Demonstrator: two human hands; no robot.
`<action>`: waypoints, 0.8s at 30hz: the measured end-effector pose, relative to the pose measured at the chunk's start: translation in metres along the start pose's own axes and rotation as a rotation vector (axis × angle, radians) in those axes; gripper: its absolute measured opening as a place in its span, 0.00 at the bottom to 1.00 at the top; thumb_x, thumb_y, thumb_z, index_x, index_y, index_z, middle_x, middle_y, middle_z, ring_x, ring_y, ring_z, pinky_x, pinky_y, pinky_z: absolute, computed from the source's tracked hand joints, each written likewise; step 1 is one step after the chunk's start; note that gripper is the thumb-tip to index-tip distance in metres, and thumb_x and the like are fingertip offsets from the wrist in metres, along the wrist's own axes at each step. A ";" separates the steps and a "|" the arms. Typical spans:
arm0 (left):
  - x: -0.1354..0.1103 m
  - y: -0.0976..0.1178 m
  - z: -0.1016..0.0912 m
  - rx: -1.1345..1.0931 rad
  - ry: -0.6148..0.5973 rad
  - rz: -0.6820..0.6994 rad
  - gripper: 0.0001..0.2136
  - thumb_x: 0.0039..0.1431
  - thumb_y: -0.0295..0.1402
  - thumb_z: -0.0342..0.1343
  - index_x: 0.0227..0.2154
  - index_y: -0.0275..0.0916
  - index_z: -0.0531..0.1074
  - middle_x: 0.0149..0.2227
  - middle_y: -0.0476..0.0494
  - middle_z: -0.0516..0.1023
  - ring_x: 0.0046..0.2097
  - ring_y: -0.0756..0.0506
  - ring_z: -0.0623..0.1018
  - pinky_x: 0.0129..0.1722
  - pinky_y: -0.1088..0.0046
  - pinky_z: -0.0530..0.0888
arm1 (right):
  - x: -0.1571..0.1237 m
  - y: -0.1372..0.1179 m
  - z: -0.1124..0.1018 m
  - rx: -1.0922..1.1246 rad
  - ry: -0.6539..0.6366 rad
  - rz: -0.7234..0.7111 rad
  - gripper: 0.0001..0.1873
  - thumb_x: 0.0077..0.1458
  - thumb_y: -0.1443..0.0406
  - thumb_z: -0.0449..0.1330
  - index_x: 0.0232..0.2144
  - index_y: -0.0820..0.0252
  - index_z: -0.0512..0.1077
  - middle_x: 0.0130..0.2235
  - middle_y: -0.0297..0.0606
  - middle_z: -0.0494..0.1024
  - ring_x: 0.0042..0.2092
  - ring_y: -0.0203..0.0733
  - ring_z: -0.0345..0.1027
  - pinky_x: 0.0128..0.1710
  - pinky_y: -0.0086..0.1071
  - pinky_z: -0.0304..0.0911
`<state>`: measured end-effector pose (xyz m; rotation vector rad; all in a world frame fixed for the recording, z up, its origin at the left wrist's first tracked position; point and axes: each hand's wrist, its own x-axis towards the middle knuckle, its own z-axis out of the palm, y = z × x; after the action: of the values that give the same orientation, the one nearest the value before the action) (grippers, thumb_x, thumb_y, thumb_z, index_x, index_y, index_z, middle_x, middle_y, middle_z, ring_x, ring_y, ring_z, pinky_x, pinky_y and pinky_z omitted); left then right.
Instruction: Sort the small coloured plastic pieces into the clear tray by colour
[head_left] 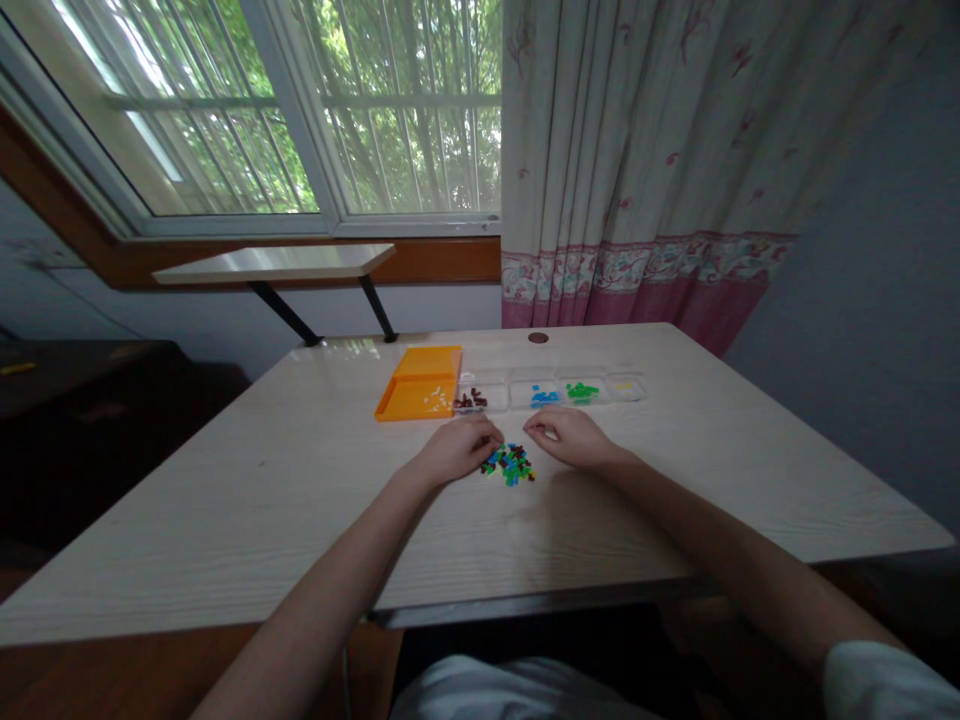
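Note:
A small pile of mixed coloured beads (510, 465) lies on the pale wooden table (300, 500), between my two hands. My left hand (457, 448) rests at the pile's left edge, fingers curled in a loose pinch. My right hand (568, 436) sits just right of the pile, thumb and fingers pinched together; what they hold is too small to make out. Behind the pile stands a clear compartment tray (551, 392) with brown, blue, green and yellowish beads in separate sections. An orange lid (420, 385) lies to its left.
A narrow shelf on black brackets (277, 262) juts out under the window behind the table. A patterned curtain (637, 160) hangs at the back right. A dark cabinet (82, 400) stands left of the table. A round cable hole (538, 338) sits near the far edge.

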<state>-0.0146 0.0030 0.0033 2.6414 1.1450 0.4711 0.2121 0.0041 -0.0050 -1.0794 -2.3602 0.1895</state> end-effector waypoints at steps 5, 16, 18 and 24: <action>0.000 0.001 -0.001 -0.025 0.006 0.030 0.09 0.55 0.30 0.50 0.37 0.40 0.74 0.31 0.46 0.72 0.32 0.51 0.71 0.32 0.78 0.66 | -0.001 -0.006 0.003 0.012 -0.060 -0.024 0.09 0.53 0.67 0.53 0.34 0.60 0.73 0.32 0.37 0.75 0.34 0.35 0.68 0.36 0.26 0.60; 0.002 0.010 0.001 -0.096 0.220 0.088 0.07 0.55 0.30 0.50 0.34 0.37 0.73 0.29 0.46 0.71 0.33 0.50 0.70 0.33 0.76 0.66 | 0.002 -0.011 0.010 0.153 -0.061 0.015 0.09 0.52 0.63 0.56 0.34 0.59 0.74 0.30 0.36 0.76 0.33 0.36 0.67 0.36 0.27 0.59; 0.002 0.013 0.001 -0.096 0.252 0.106 0.07 0.55 0.31 0.50 0.33 0.36 0.73 0.28 0.46 0.71 0.32 0.50 0.70 0.33 0.76 0.67 | 0.002 -0.012 0.012 0.189 -0.045 0.026 0.09 0.52 0.62 0.56 0.33 0.59 0.75 0.29 0.36 0.75 0.32 0.35 0.67 0.35 0.26 0.59; 0.001 0.016 0.002 -0.085 0.283 0.128 0.07 0.55 0.31 0.51 0.33 0.37 0.72 0.27 0.47 0.71 0.31 0.51 0.70 0.30 0.78 0.66 | 0.003 -0.015 0.013 0.266 0.002 0.062 0.10 0.51 0.62 0.57 0.31 0.60 0.75 0.26 0.34 0.74 0.28 0.32 0.64 0.28 0.24 0.56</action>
<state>-0.0023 -0.0072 0.0068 2.6437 1.0053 0.9220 0.1942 -0.0025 -0.0095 -1.0209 -2.2238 0.5094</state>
